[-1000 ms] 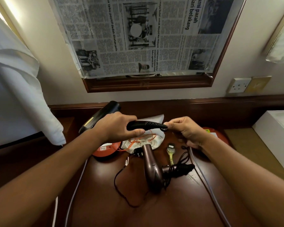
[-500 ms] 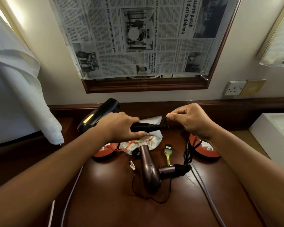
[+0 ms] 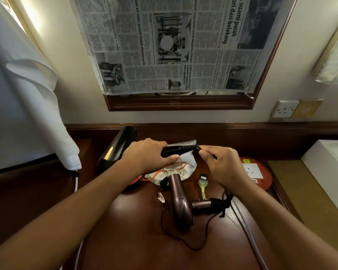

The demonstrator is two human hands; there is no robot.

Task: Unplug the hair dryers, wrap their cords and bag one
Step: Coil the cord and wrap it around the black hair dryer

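My left hand grips the handle of a black hair dryer, held above the dark wooden table with its barrel pointing back left. My right hand pinches that dryer's black cord right at the ribbed end of the handle. Below the hands a bronze hair dryer lies on the table, its cord loose in front and bunched at its handle. A white drawstring bag with orange strings lies behind it.
A round red extension socket sits at the right, another mostly hidden under my left wrist. A small green-handled item lies beside the bronze dryer. A white box stands far right; a wall socket is above. White cloth hangs at left.
My right hand rose with the cord and then came back down a little to the handle's end. The loose cord on the table shifted. My left hand kept its grip.
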